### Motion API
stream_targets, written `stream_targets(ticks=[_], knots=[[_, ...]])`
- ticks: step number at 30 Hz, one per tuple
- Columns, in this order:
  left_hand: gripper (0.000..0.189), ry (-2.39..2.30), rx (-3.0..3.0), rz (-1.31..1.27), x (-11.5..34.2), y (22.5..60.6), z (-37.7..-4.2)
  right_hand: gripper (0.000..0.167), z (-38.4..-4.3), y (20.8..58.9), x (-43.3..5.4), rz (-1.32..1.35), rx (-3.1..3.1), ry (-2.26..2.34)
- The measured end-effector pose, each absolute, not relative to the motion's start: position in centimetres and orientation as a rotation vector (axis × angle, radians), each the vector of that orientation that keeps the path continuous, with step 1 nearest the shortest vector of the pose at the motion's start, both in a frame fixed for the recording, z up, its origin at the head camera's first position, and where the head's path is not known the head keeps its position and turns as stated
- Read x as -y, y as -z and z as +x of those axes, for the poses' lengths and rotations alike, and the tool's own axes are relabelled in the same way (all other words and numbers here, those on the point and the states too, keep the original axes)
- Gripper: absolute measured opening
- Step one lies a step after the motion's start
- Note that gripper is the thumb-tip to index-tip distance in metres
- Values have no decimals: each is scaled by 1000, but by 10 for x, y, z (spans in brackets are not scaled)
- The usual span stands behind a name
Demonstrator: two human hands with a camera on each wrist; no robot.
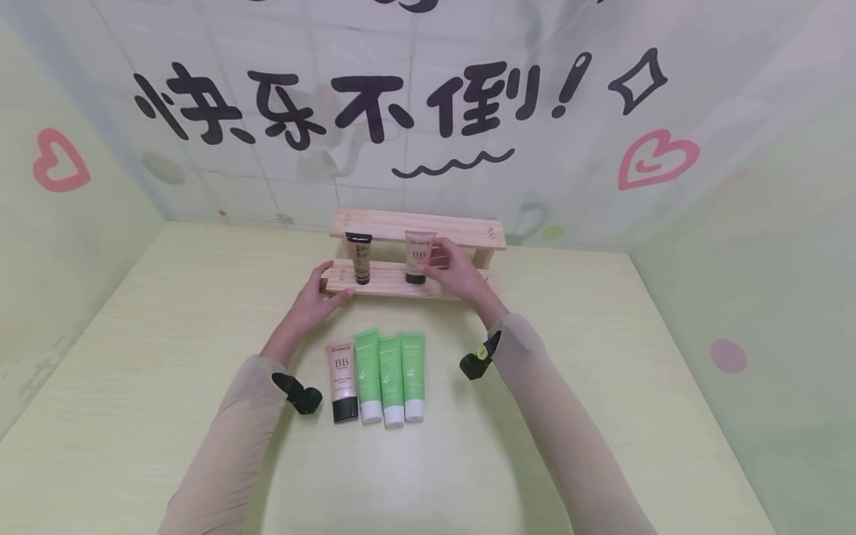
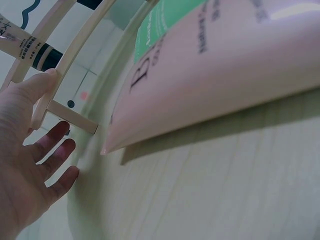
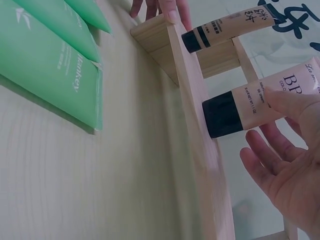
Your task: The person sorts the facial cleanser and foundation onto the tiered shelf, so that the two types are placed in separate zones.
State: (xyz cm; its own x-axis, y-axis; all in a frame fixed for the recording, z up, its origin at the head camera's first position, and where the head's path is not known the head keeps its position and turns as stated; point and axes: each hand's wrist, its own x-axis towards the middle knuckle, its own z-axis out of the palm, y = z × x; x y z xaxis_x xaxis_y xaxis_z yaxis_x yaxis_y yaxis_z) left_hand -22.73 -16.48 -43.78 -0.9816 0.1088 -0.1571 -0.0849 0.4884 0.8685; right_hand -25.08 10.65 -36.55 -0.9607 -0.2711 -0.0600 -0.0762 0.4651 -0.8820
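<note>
A two-step wooden rack [image 1: 441,290] stands against the back wall. On its lower step, a slim beige tube with a dark cap [image 1: 362,260] stands cap down at the left. To the right of it, my right hand [image 1: 461,273] pinches a pink BB cream tube [image 1: 417,253] between thumb and fingers; its black cap [image 3: 222,115] meets the lower step. My left hand [image 1: 313,301] holds the rack's left end, thumb on the front edge of the lower step. Its other fingers [image 2: 57,162] spread loosely beside the end, the index finger partly hidden.
In front of the rack, another pink BB cream tube [image 1: 342,375] lies on the table [image 1: 468,461]. Beside it lie three green tubes with white caps [image 1: 392,379] in a row. A printed wall [image 1: 281,178] rises behind the rack.
</note>
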Motion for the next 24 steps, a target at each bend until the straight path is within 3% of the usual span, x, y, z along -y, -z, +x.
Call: stream_targets(ticks=[14,18,24], knots=[[86,-1494,-2529,8,165,437,-228,43,-228,372,-126,-115,-2516,1436],[87,-1498,-2523,4,165,437,-228,36,-212,371,-128,-171,-2432,1289],[87,-1493,-2521,4,165,438,-228,40,-197,382,-125,-241,-2288,1081]])
